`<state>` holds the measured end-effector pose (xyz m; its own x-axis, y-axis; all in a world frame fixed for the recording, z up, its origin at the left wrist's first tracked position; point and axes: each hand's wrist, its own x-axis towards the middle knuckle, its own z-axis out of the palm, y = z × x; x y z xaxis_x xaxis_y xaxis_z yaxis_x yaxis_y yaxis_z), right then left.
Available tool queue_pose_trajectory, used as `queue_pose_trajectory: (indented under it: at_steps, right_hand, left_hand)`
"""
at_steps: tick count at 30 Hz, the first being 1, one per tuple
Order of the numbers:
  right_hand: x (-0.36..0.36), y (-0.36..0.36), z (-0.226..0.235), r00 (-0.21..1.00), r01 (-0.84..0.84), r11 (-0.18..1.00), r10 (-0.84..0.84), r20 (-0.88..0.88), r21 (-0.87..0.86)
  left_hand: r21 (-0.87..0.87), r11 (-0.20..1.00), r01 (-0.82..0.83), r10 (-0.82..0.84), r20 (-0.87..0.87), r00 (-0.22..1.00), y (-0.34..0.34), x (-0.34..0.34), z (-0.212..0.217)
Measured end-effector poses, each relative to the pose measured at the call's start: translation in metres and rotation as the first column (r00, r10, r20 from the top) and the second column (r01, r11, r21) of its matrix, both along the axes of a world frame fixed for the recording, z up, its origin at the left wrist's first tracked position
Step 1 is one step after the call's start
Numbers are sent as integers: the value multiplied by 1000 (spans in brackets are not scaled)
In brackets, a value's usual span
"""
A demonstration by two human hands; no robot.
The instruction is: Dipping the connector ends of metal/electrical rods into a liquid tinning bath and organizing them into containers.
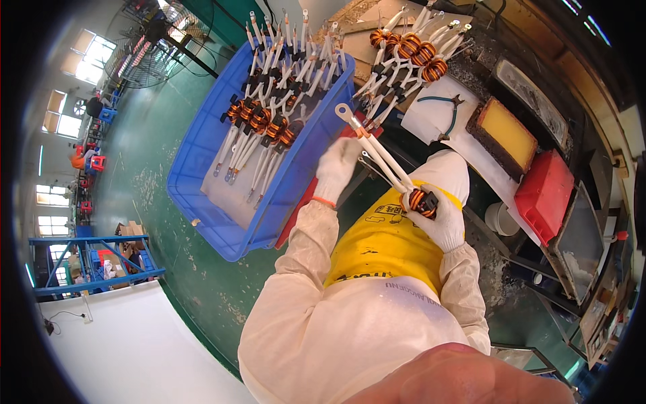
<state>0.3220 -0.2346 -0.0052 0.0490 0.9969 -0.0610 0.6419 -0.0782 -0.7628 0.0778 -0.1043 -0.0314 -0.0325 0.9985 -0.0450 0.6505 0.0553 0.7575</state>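
Coil assembly [422, 201], one, copper-wound with a black block: right of centre in my view, grasped at the winding by the white-gloved right hand [447, 225]. White leads [385, 158], part of the same piece, run toward the upper left of the frame and end in a metal ring terminal [352, 122]. Left hand [338, 165], gloved, curled just beside the leads near the terminal end; I cannot tell whether it grips them. Apron [363, 250], yellow, lower centre: dark printed characters and a small emblem, partly creased. Shirt [356, 323], white, below it: a line of faint grey capitals, partly in folds. Crate [195, 182], blue, upper left of centre: many similar coil pieces [259, 118] with white leads. Bench, upper right: I list a further group of wound coils [409, 47], pliers [452, 113] with dark green handles, a yellow block [508, 136] in a dark surround, and a red tray [546, 194]. Fan [151, 44], black, upper left. Rack [94, 241], blue-framed, lower left.
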Motion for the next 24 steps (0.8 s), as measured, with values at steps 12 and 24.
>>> queue_pose_trajectory:
  at_steps: [12, 24]
  right_hand:
    - [-2, -3, 1, 997, -26, 997, 20, 75, 76]
    - [4, 1, 9, 990, -114, 993, 114, 82, -5]
  left_hand:
    - [-296, 919, 260, -25, 615, 788, -12, 7, 68]
    - [-529, 833, 161, 410, 786, 463, -25, -17, 1]
